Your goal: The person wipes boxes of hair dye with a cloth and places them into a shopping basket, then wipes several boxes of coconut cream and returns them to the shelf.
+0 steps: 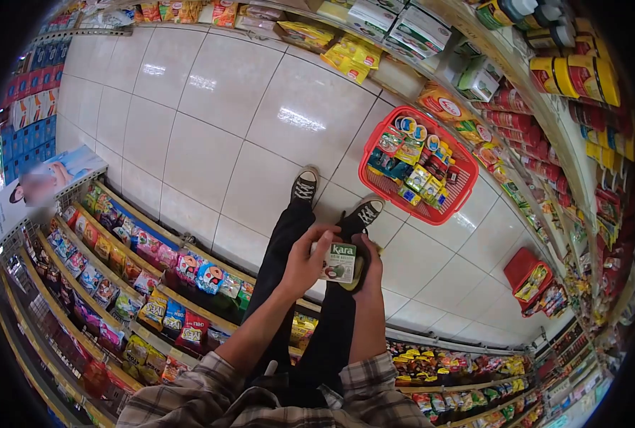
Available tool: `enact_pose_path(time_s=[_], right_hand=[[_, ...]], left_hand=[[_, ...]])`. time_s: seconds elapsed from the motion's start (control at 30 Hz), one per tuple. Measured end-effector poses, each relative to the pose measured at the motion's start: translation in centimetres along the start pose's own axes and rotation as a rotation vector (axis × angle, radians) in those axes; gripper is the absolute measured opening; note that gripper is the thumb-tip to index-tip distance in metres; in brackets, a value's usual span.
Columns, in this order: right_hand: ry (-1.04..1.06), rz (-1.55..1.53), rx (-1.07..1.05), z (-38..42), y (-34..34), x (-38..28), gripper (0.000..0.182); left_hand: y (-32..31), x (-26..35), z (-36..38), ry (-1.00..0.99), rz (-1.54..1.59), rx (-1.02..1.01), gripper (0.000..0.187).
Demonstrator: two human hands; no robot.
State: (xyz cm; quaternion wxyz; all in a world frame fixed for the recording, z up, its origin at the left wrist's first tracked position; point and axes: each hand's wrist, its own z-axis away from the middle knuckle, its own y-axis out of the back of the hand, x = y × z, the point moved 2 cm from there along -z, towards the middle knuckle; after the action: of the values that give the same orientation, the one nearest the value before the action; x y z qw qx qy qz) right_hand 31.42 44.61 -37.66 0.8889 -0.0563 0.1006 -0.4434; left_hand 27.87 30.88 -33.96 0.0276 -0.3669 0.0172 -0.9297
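White carton (341, 262) between both hands (335, 265)

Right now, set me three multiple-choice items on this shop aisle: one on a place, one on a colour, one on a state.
1. Where is the red plastic shopping basket?
A. on the tiled floor
B. on a shelf
C. hung on an arm

2. What colour are the shoes' laces?
A. red
B. white
C. green

3. How is the small white and green Kara carton held?
A. lying on the floor
B. inside the basket
C. between both hands

Answers:
1 A, it sits on the pale tiles beside the shoes.
2 B, white laces on black shoes.
3 C, the left hand and the right hand both grip it.
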Motion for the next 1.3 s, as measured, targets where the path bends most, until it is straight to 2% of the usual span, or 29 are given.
enact_pose_path(time_s=[0.03, 0.17, 0.27, 0.33, 0.4, 0.43, 0.53, 0.57, 0.67, 0.7, 0.8, 0.83, 0.93, 1.0, 1.03, 1.13, 1.17, 1.2, 1.27, 1.3], right_hand=[[0.015, -0.001, -0.021, -0.1, -0.2, 0.1, 0.025], [-0.086, -0.155, -0.250, -0.2, -0.6, 0.1, 0.031], [-0.175, -0.262, -0.403, -1.3, -0.8, 2.0, 0.043], [-0.147, -0.511, -0.507, -2.4, 0.9, 3.8, 0.045], [-0.106, -0.381, -0.411, -1.7, 1.3, 3.6, 0.044], [-0.084, -0.313, -0.363, -1.3, 1.3, 3.1, 0.043], [-0.146, -0.337, -0.431, -0.5, 3.0, 2.7, 0.051], [-0.154, -0.360, -0.438, -0.6, 3.4, 2.9, 0.051], [-0.132, -0.477, -0.498, -1.1, 5.0, 3.5, 0.049], [-0.139, -0.425, -0.503, -1.0, 5.6, 3.3, 0.047], [-0.124, -0.378, -0.217, 1.3, 1.5, 1.1, 0.045], [-0.127, -0.308, -0.318, 0.9, 1.6, 0.4, 0.042], [0.091, -0.099, -0.053, 1.4, 1.9, -2.1, 0.040], [0.271, -0.010, -0.003, 3.4, -0.2, -5.2, 0.034], [0.485, 0.197, 0.085, 3.7, 0.1, -6.1, 0.031], [0.850, 0.684, 0.195, 6.4, -5.7, -7.3, 0.029], [0.921, 0.848, 0.162, 6.8, -7.1, -6.8, 0.027], [1.264, 1.155, 0.061, 6.0, -7.7, -6.4, 0.023], [1.511, 1.386, -0.027, 5.3, -10.5, -6.0, 0.023], [1.457, 1.384, 0.004, 4.9, -10.8, -6.3, 0.024]], left_hand=[[0.0, 0.1, -0.1, -0.003, 0.015, -0.019, 0.029], [0.3, -0.8, -1.1, 0.008, 0.268, -0.166, 0.041], [-0.7, 0.4, -1.4, -0.129, 0.294, -0.231, 0.043], [-1.0, 1.6, -1.4, -0.274, -0.021, -0.230, 0.031], [-1.3, 2.1, -1.3, -0.411, -0.237, -0.194, 0.029], [-1.0, 2.0, -1.7, -0.375, -0.301, -0.228, 0.043], [-0.2, 1.9, -3.0, -0.468, -0.515, -0.337, 0.054], [0.0, 2.0, -3.2, -0.558, -0.523, -0.339, 0.064], [-0.8, 2.6, -2.7, -0.628, -0.488, -0.341, 0.068], [-0.9, 2.5, -2.8, -0.683, -0.514, -0.366, 0.069], [-1.2, 3.0, -3.0, -0.723, -0.584, -0.290, 0.065], [-1.1, 3.2, -3.2, -0.690, -0.583, -0.267, 0.064], [-0.4, 3.9, -4.6, -0.551, -0.579, -0.190, 0.064], [0.7, 4.9, -5.7, -0.632, -0.520, -0.097, 0.067], [0.9, 5.2, -6.0, -0.685, -0.531, -0.068, 0.071], [0.8, 5.2, -6.1, -0.714, -0.586, -0.043, 0.074], [0.5, 5.4, -6.0, -0.779, -0.623, -0.045, 0.076], [0.3, 5.4, -5.9, -0.813, -0.631, -0.038, 0.076], [-0.1, 5.4, -5.4, -0.882, -0.654, -0.017, 0.076], [-0.1, 5.3, -5.1, -0.883, -0.658, 0.009, 0.075]])
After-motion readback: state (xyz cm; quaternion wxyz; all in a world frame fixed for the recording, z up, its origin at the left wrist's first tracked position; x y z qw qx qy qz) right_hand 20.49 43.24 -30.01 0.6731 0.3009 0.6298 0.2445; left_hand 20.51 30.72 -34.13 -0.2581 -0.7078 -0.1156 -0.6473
